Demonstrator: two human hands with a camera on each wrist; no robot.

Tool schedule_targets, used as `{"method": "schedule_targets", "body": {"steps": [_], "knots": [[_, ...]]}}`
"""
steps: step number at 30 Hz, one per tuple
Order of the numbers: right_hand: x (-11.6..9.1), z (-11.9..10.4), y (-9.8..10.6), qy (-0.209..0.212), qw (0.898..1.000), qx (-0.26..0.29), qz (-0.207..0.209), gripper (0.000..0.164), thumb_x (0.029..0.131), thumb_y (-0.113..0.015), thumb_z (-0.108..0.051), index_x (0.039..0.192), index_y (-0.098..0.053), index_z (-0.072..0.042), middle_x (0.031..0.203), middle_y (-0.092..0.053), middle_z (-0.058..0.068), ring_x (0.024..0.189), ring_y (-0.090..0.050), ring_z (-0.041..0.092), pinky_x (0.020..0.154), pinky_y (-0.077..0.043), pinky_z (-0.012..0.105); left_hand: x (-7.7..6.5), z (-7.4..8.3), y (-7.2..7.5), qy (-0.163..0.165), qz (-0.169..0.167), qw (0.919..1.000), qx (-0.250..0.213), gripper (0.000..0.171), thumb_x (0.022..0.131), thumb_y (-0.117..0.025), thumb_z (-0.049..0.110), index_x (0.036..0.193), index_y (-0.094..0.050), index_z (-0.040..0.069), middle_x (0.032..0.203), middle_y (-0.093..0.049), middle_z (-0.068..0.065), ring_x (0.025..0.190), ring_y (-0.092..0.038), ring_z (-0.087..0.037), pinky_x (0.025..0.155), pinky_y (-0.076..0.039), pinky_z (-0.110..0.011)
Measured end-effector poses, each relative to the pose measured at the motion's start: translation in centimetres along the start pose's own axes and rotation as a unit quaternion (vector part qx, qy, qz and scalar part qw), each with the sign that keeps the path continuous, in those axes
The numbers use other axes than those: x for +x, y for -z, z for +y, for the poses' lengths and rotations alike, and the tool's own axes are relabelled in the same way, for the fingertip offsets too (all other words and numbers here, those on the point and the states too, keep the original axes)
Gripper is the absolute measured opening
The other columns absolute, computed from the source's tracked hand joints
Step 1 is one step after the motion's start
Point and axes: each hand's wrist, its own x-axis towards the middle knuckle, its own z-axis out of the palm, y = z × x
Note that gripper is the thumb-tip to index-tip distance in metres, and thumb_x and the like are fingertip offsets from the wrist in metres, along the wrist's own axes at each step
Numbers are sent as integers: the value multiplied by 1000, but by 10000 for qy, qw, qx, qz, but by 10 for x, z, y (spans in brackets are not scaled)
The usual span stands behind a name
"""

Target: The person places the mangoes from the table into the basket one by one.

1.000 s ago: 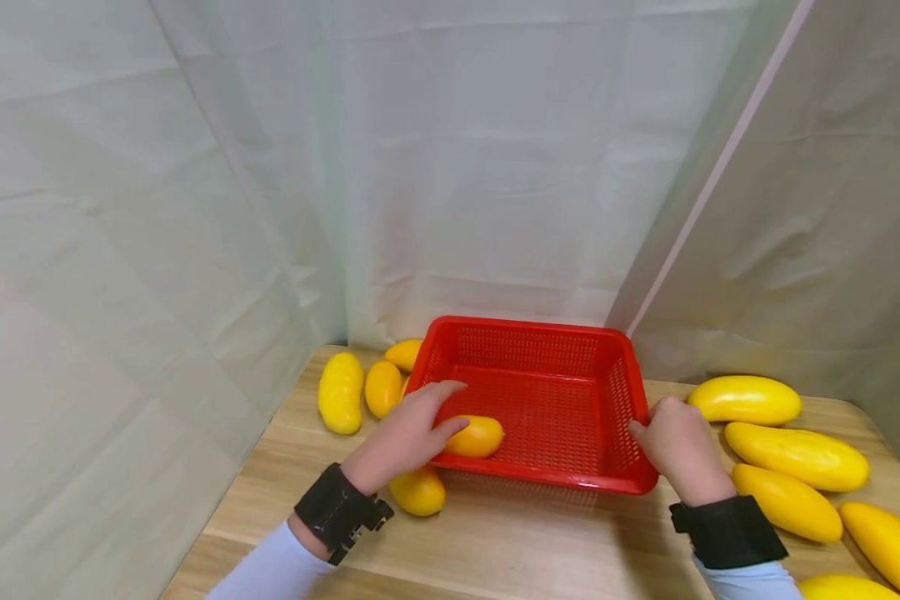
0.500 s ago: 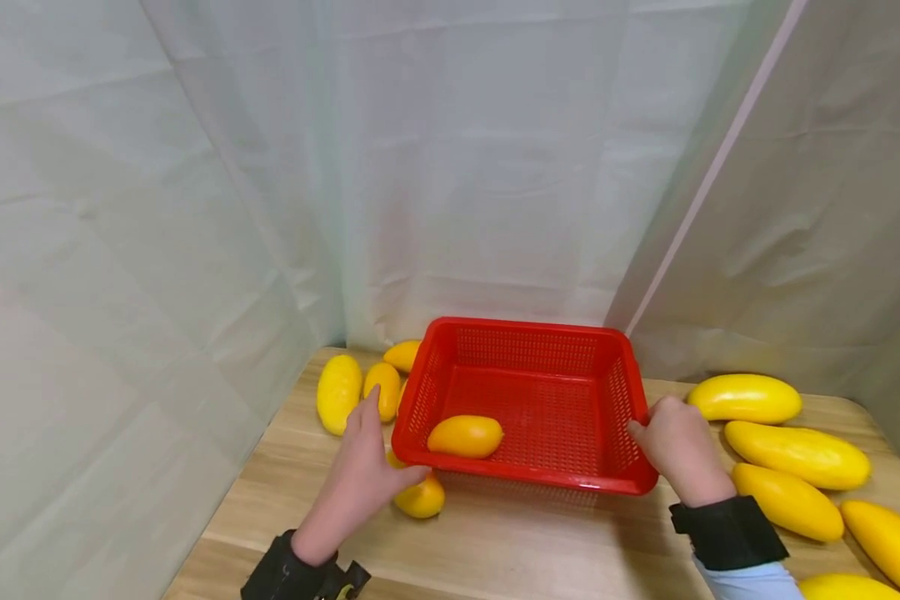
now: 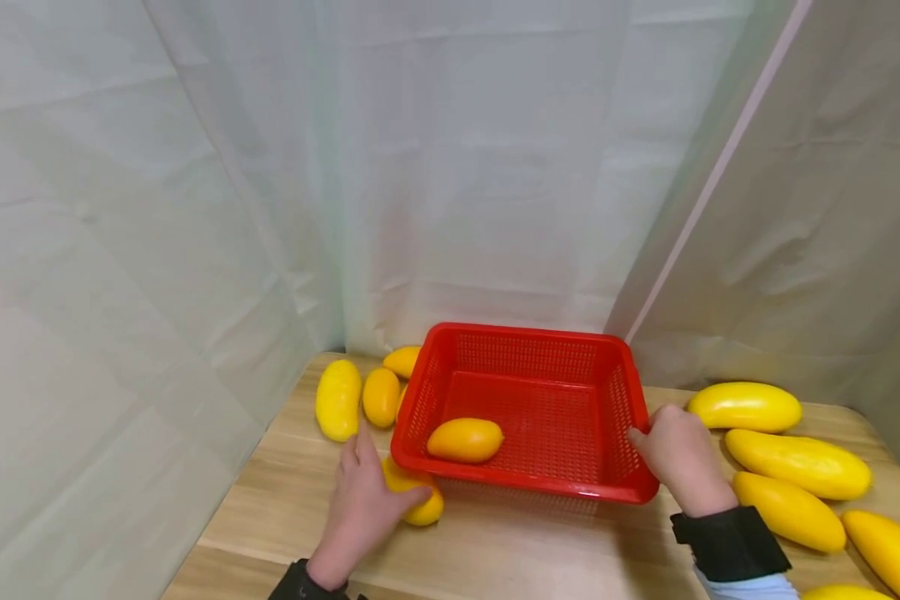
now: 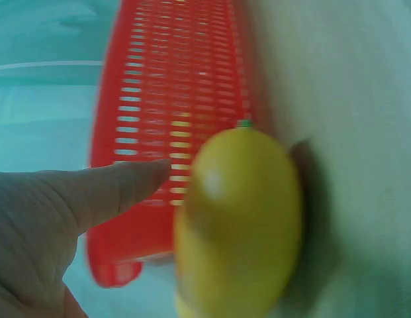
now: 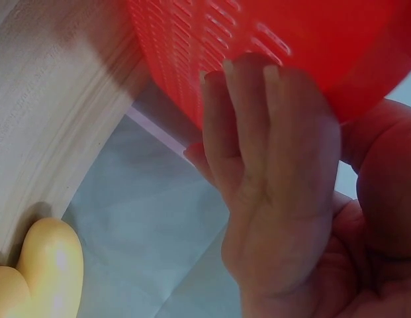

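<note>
The red plastic basket (image 3: 525, 478) has slotted walls and holds one yellow mango (image 3: 465, 440) at its front left. Fingers and thumb of my right hand (image 3: 682, 458) grip the basket's right rim; in the right wrist view the fingers lie against the outer wall (image 5: 192, 40). My left hand (image 3: 363, 504) is spread beside another mango (image 3: 423, 504) on the table at the basket's front left corner. In the left wrist view the thumb (image 4: 119, 189) stands apart from this mango (image 4: 245, 218), which has a green stem tip. The other left fingers are hidden there.
Left of the basket lie several mangoes, among them a long pale one (image 3: 339, 400) and a smaller one (image 3: 381, 398). Several long yellow fruits, one at the back (image 3: 746, 407), line the wooden table's (image 3: 532, 558) right side. A pale curtain (image 3: 487, 167) hangs behind.
My left hand has let go of the mango in the basket and moved out over the rim, down to the mango at the front left corner. My right hand keeps its hold.
</note>
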Motion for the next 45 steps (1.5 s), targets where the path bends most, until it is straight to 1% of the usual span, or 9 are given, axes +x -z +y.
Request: {"method": "schedule_targets", "body": {"steps": [6,13,18,21,26,32,37,40,45], "knots": [[0,0,0,-54,10000,9,-17,29,85,-66,-20,88,-64,9,63,-62,10,48,-54,17,51,-52,29,7,-6,-14,-52,174,9998,104,128,63,-76,59,149,1,4,150,-9,-28,131,-26,-47,97,-32,-67],[1,-1,-1,22,9998,-187,45,29,85,-66,-20,86,-65,9,61,-60,9,48,-53,16,49,-50,28,16,-6,-23,161,94,9989,419,121,63,-73,63,148,-11,4,145,-21,-28,123,-36,-48,89,-39,-67],[1,-1,-1,5,9998,-175,43,29,85,-66,-20,87,-65,9,61,-61,9,47,-54,16,50,-51,28,18,-7,-24,173,134,9982,559,114,61,-71,68,143,-26,3,129,-38,-25,106,-45,-37,76,-47,-53],[1,-1,-1,-5,9999,-166,46,30,85,-66,-20,87,-65,9,62,-61,10,48,-54,16,50,-51,29,18,-7,-23,215,66,9983,530,115,60,-69,72,142,-27,3,119,-45,-22,95,-49,-30,69,-47,-43],[1,-1,-1,-8,9999,-151,52,30,85,-66,-20,88,-65,9,63,-62,10,48,-54,17,50,-52,29,19,-10,-22,276,-197,9986,405,110,65,-71,62,141,-25,-2,114,-51,-24,85,-53,-26,67,-49,-41],[1,0,-1,-62,10000,-40,33,31,85,-67,-21,90,-64,10,65,-63,11,48,-55,17,50,-52,29,19,-15,-20,278,-444,9977,432,88,69,-74,41,133,-34,-3,107,-53,-20,81,-52,-25,66,-47,-38],[2,0,-2,-56,10000,-28,40,32,85,-67,-21,91,-64,10,65,-63,12,48,-55,17,50,-52,29,17,-19,-18,148,-409,9957,822,67,70,-74,35,120,-45,0,92,-55,-12,72,-51,-23,56,-42,-33],[2,0,-2,-57,9999,-71,56,32,85,-67,-21,90,-64,10,65,-62,11,48,-54,17,50,-52,29,16,-21,-16,61,-351,9947,970,63,71,-73,35,116,-46,0,85,-55,-10,67,-51,-22,52,-39,-32],[1,0,-2,-66,10000,-67,34,32,84,-68,-22,91,-63,10,65,-62,11,48,-54,17,50,-52,29,15,-23,-10,9,-385,9953,886,58,70,-72,33,112,-47,0,77,-53,-7,61,-49,-20,49,-35,-30]]}}
